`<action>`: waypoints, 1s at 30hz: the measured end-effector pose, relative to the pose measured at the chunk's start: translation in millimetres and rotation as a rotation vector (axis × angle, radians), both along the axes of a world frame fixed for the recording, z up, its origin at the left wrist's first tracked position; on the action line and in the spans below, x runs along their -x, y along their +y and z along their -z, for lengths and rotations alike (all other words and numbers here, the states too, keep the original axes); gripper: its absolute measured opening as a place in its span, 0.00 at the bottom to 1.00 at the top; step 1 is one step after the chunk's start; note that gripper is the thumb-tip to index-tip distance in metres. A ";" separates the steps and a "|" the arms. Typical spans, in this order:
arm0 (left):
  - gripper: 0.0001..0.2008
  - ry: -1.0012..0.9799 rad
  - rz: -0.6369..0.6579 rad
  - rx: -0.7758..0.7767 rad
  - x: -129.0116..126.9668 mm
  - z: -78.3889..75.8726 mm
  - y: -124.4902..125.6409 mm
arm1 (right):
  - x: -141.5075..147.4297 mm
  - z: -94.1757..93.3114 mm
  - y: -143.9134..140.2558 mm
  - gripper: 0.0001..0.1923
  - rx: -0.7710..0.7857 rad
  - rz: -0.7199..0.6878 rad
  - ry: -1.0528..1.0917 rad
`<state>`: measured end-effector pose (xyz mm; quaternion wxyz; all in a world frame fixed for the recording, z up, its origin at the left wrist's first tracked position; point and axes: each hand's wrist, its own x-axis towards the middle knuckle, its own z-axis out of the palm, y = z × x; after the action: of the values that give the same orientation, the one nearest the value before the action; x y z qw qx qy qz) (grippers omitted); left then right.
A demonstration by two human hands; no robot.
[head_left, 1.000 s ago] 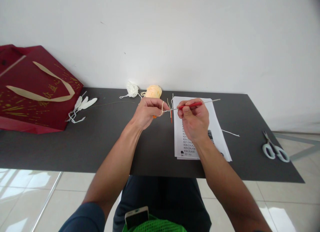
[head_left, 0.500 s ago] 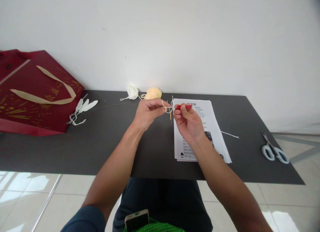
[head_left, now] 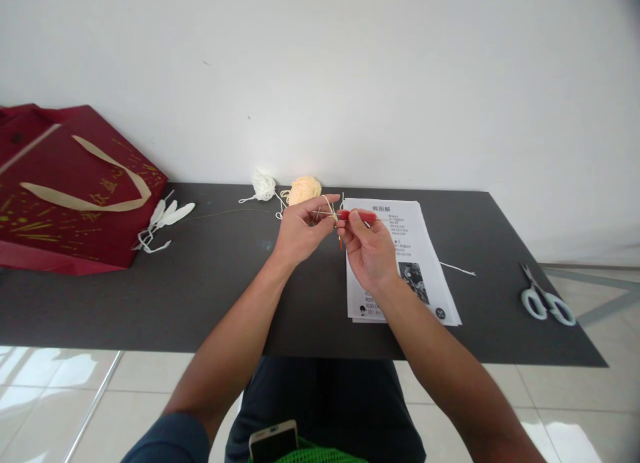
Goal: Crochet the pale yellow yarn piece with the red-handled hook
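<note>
A red gift bag (head_left: pixel 75 190) and white petal pieces (head_left: pixel 167 216) are seen at the left of the desk (head_left: pixel 210 283). Cream yarn (head_left: pixel 330 206) is pinched in the left hand (head_left: pixel 300 233); a red-handled crochet hook (head_left: pixel 357 215) is gripped by the right hand (head_left: pixel 370 250) above the pattern sheet (head_left: pixel 425 250). Only a small start is judged made; scissors (head_left: pixel 547 303) lie far right.

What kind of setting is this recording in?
Probably a plain indoor room used for crochet work: a dark table against a bare white wall, yarn balls, a printed pattern sheet and scissors, over a tiled floor.
</note>
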<state>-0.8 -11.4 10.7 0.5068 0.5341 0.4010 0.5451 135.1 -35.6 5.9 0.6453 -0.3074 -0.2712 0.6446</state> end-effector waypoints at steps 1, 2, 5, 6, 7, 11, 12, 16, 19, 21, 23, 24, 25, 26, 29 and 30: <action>0.21 0.009 -0.010 0.002 -0.8 -0.2 -0.8 | 0.0 -0.1 -0.4 0.10 -0.003 -0.001 0.000; 0.20 0.018 -0.018 -0.002 -1.5 -0.4 -1.8 | 0.1 -0.4 -0.8 0.10 -0.004 -0.002 0.000; 0.17 0.038 -0.037 -0.043 -3.5 -1.9 -5.0 | 0.7 -2.4 -2.2 0.10 -0.019 -0.003 0.006; 0.16 0.037 -0.040 -0.057 -4.2 -2.6 -6.0 | 1.1 -3.4 -2.6 0.10 -0.032 -0.001 0.007; 0.16 0.031 -0.043 -0.066 -5.0 -3.3 -7.1 | 1.4 -4.5 -3.0 0.11 -0.044 0.003 0.009; 0.15 0.009 -0.063 -0.078 -9.1 -5.5 -10.6 | 1.8 -8.5 -4.4 0.12 -0.068 0.015 0.017; 0.15 0.008 -0.066 -0.083 -10.2 -5.8 -11.3 | 1.7 -9.1 -4.7 0.12 -0.072 0.020 0.020; 0.12 0.003 -0.066 -0.084 -13.5 -6.8 -13.0 | 0.0 -9.6 -5.3 0.11 -0.093 0.038 0.018; 0.10 0.043 -0.101 -0.095 -14.0 -7.1 -13.3 | -2.9 -8.3 -4.3 0.10 -0.089 0.041 -0.007; 0.07 0.091 -0.140 -0.125 -13.6 -6.4 -12.8 | -5.7 -6.4 -2.6 0.08 -0.096 0.030 -0.029; 0.05 0.099 -0.194 -0.138 -13.1 -4.8 -11.5 | -8.9 -2.8 0.1 0.07 -0.125 -0.012 -0.041; 0.05 0.076 -0.227 -0.134 -13.0 -4.0 -10.5 | -10.2 -0.1 1.8 0.09 -0.146 -0.038 -0.050; 0.05 0.016 -0.254 -0.111 -13.0 -3.3 -9.4 | -11.2 3.4 3.6 0.13 -0.169 -0.068 -0.070; 0.05 -0.074 -0.277 -0.089 -13.1 -2.9 -8.2 | -11.6 7.4 5.4 0.18 -0.189 -0.092 -0.112; 0.06 -0.320 -0.204 0.003 -14.5 -4.2 -5.9 | -8.9 20.7 9.3 0.20 -0.216 -0.069 -0.464; 0.07 -0.373 -0.163 0.047 -15.2 -5.3 -6.0 | -7.0 24.7 9.7 0.21 -0.220 -0.069 -0.590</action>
<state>14.4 -17.4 15.9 0.5388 0.3776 0.3548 0.6642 142.1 -25.8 -18.7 0.5458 -0.4000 -0.5252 0.5159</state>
